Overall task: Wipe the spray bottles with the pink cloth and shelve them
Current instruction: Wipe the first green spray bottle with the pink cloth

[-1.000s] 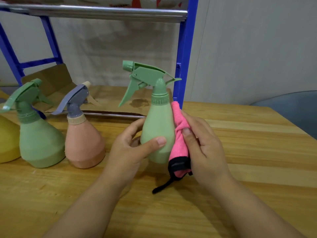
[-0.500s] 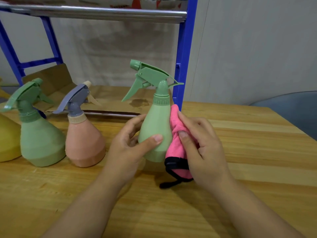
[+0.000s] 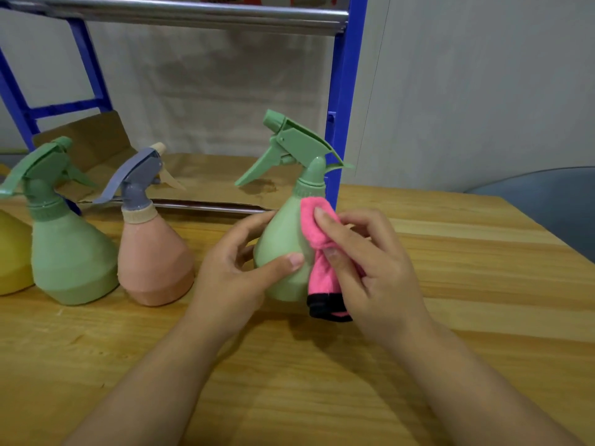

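On wooden table (image 3: 450,317), before blue shelf rack (image 3: 346,101): light green spray bottle (image 3: 283,239), upright, clasped around belly by left hand (image 3: 235,272). Pink cloth (image 3: 318,252) pinched by right hand (image 3: 370,262), pressed to bottle's right flank. Step judged: wiping. Next likely calls for turning bottle, then shelving. Waiting at left: green bottle (image 3: 67,252), pink bottle (image 3: 151,252), yellow one (image 3: 11,252) cut off. Bottle's far side hidden.
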### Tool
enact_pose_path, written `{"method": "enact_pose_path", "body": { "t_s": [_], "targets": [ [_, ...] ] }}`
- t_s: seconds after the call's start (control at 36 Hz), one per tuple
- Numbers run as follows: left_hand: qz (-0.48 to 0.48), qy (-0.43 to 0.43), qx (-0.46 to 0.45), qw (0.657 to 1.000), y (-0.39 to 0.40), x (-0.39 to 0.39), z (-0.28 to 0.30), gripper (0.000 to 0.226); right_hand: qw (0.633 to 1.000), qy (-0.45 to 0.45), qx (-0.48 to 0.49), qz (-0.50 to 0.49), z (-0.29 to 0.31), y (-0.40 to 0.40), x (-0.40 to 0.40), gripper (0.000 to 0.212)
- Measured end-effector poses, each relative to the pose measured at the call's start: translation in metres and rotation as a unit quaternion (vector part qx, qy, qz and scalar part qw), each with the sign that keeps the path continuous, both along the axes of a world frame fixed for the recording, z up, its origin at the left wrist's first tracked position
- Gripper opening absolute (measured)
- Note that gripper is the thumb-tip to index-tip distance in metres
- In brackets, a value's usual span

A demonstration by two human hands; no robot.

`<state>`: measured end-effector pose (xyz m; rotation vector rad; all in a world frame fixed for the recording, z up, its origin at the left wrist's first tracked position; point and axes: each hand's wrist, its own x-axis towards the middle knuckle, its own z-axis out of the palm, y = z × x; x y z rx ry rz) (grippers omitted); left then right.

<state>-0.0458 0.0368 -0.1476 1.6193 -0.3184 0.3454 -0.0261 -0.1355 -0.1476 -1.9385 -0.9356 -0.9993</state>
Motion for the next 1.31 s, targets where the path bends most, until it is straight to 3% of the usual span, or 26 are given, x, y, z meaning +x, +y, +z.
{"method": "enact_pose_path", "body": {
  "t_s": [0.22,0.44,0.58,0.67,0.75,0.86,0.94,1.17,1.31],
  "targets": [
    [-0.026,0.027,-0.045,0.998,-0.006,-0.002,0.001,0.057,0.989,0.114,0.082,-0.039,-0.002,-0.006,-0.001,0.04],
    [-0.03,0.06,-0.138,0.988,0.005,0.002,0.0,0.061,0.991,0.128,0.033,0.001,-0.015,-0.005,-0.008,0.041],
    [-0.083,0.076,-0.126,0.986,0.0,-0.001,0.0,0.053,0.981,0.171,0.092,-0.018,-0.009,-0.001,-0.002,0.041],
    [-0.081,0.084,-0.139,0.983,-0.002,-0.002,0.0,0.061,0.977,0.181,0.111,-0.003,-0.009,-0.001,-0.005,0.042],
    [-0.06,0.083,-0.144,0.984,-0.004,-0.003,0.002,0.065,0.977,0.182,0.114,0.009,-0.01,-0.002,-0.008,0.042],
    [0.002,0.064,-0.177,0.982,-0.004,-0.002,0.003,0.052,0.98,0.166,0.109,0.005,-0.012,0.002,-0.011,0.041],
    [-0.005,0.067,-0.174,0.982,-0.003,-0.002,0.004,0.044,0.982,0.154,0.111,0.0,-0.013,0.006,-0.013,0.04],
    [-0.015,0.049,-0.13,0.99,-0.004,0.0,0.002,0.077,0.99,0.107,0.088,-0.002,-0.011,0.008,-0.013,0.041],
    [-0.05,0.078,-0.224,0.97,-0.006,-0.002,0.005,0.068,0.964,0.227,0.136,0.018,-0.01,0.008,-0.007,0.042]
  ]
}}
